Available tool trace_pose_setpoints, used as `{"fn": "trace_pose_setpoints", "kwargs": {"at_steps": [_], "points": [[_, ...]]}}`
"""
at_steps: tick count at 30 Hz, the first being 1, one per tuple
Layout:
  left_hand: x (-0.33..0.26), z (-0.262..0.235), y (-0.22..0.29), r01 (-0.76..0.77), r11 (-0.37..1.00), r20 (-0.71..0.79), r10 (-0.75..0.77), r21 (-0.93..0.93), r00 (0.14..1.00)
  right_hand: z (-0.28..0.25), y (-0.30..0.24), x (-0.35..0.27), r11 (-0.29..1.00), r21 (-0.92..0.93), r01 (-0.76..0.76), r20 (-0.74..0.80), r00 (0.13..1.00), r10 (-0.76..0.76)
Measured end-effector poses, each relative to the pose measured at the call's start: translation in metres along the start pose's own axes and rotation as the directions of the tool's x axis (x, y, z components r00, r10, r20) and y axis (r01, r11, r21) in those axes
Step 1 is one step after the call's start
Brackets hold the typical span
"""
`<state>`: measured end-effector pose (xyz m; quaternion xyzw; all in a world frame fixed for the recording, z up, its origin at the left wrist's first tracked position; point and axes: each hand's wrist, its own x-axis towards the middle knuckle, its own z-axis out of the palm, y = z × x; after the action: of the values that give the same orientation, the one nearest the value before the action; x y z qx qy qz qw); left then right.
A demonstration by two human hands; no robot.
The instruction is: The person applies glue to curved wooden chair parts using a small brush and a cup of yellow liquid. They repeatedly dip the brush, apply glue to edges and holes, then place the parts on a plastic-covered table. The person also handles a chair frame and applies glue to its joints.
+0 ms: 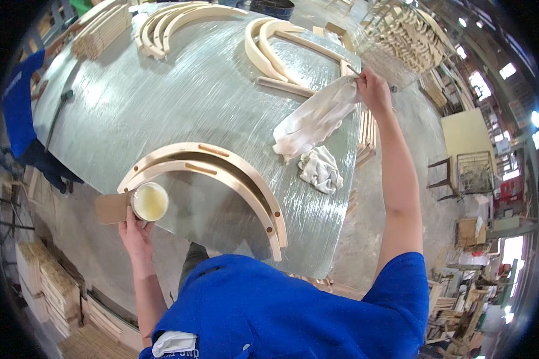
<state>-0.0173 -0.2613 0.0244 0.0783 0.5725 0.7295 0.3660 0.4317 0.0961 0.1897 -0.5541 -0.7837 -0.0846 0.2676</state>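
My left hand (136, 234) is closed around a round tub (150, 201) of pale yellow liquid, at the table's near left edge. A flat brown piece (111, 208), perhaps cardboard, juts out beside the tub from the same hand. Stretched toward the far right edge, my right hand (374, 91) grips a white cloth (317, 113) that hangs down over the table. A thin stick (353, 70) pokes out by its fingers. Two curved wooden parts (212, 157) with slots and dark holes lie side by side in front of me. A second cloth (321, 170) lies crumpled to their right.
The table (179, 107) has a shiny film-like covering. Curved wooden pieces (173, 24) lie at its far side, near stacked wooden strips (102, 30). A curved wooden frame (266, 51) rests at the far right. Another person (23, 105) in blue stands left. Stacked wood (407, 36) fills the background.
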Motion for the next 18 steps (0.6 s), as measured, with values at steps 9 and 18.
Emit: {"fn": "trace_pose_setpoints", "kwargs": {"at_steps": [9,18], "points": [[-0.008,0.115,-0.006,0.021,0.988,0.296,-0.065,0.151,0.953,0.053,0.077,-0.017,0.982,0.043,-0.183,0.206,0.964,0.170],[-0.020,0.230,-0.058,0.238,0.869,0.588,-0.473,0.434,0.656,0.092,0.101,-0.108,0.952,0.038,-0.305,0.303,0.911,0.280]]}}
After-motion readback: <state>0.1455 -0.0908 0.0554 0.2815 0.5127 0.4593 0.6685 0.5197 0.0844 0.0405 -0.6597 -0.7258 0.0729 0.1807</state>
